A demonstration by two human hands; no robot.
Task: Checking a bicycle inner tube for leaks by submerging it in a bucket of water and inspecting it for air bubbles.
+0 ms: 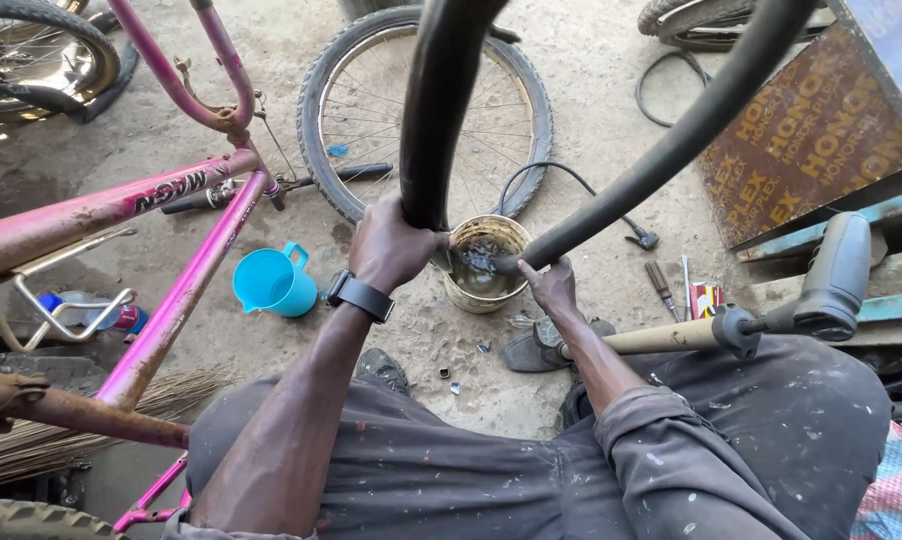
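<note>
A black rubber inner tube (441,90) loops up out of the top of the view and dips into a small round tin of murky water (483,265) on the ground. My left hand (391,245) is shut on the tube's left limb just above the tin. My right hand (551,285) grips the tube's right limb (671,140) at the tin's rim. The bottom of the loop is under the water and partly hidden.
An upturned pink bicycle frame (171,290) lies at the left, with a wheel (426,110) behind the tin. A blue plastic jug (271,282) stands left of my wrist. A pump with a wooden handle (731,325), screwdrivers (661,285) and a rusty board (811,130) sit at the right.
</note>
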